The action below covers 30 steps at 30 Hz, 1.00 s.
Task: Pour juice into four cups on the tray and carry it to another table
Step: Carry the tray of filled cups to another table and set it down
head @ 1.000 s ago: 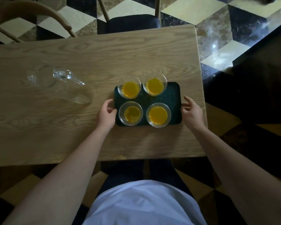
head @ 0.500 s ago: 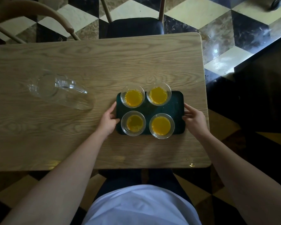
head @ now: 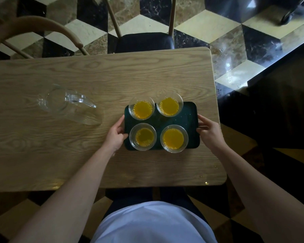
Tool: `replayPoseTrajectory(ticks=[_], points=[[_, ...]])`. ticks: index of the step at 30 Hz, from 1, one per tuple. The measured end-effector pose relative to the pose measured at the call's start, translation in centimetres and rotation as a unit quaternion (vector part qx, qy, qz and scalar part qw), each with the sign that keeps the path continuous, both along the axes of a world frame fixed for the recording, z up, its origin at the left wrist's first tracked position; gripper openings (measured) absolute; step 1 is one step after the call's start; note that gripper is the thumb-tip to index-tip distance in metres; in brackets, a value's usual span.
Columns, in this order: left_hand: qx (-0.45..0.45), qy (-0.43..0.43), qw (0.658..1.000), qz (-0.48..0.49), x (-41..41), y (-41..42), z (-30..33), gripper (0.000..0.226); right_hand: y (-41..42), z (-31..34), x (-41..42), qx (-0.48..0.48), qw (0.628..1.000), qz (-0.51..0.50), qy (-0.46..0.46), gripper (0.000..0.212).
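Nearest the camera a white shirt and two bare forearms are seen, reaching out over the near edge of the bench [head: 60, 137]. The left hand [head: 115, 135] is set against the left short edge of the tray [head: 191, 120], thumb curled onto the rim; the right hand [head: 209, 132] is placed at the right short edge, fingers laid along it and curled slightly onto it. The tray appears to be held at both ends, though whether it is lifted yet cannot be told.

Four cups [head: 172, 138] stand on the tray in two rows, each part filled with juice, so the pouring is judged done and the carry is what remains. The cups sit close together, and the far pair overhang the tray's far rim (at least as seen from above). A tilt or a jerk at lift-off could slide them or slop juice over; an uneven lift would be the likely cause.

Further left, well apart from the tray, an empty glass jug [head: 67, 104] is seen on pale wood grain. Beyond the bench, chairs [head: 144, 42] stand on a cube-patterned marble floor [head: 209, 25].
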State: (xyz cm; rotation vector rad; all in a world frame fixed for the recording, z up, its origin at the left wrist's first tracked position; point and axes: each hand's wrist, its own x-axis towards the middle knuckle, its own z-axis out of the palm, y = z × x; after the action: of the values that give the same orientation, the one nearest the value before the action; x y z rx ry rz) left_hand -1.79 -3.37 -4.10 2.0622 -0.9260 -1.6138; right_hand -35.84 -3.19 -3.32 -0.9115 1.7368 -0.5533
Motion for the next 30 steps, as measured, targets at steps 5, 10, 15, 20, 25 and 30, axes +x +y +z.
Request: replayPoseTrajectory(ticks=[5, 10, 15, 20, 25, 30], points=[[-0.028, 0.028, 0.999, -0.006, 0.1, 0.0, 2.3, 0.084, -0.7, 3.3, -1.0, -0.019, 1.000, 0.012, -0.008, 0.062], [-0.068, 0.057, 0.996, -0.008, 0.0, -1.4, 5.9, 0.084, -2.0, 7.6, -1.7, -0.043, 0.999, -0.001, -0.023, 0.061], [-0.106, 0.084, 0.991, 0.009, 0.1, -2.8, 9.7, 0.082, -3.5, 12.6, -2.2, -0.072, 0.996, 0.000, -0.048, 0.059], [-0.136, 0.132, 0.982, 0.021, 0.9, -3.5, 13.7, 0.077, -4.5, 17.6, -2.7, -0.085, 0.993, 0.008, -0.080, 0.058], [-0.185, 0.177, 0.966, 0.015, 1.4, -3.8, 18.8, 0.071, -5.1, 22.7, -2.7, -0.114, 0.987, 0.009, -0.110, 0.055], [-0.220, 0.231, 0.948, -0.020, 2.6, -4.3, 23.3, 0.065, -5.2, 27.5, -2.1, -0.134, 0.986, 0.006, -0.099, 0.045]])
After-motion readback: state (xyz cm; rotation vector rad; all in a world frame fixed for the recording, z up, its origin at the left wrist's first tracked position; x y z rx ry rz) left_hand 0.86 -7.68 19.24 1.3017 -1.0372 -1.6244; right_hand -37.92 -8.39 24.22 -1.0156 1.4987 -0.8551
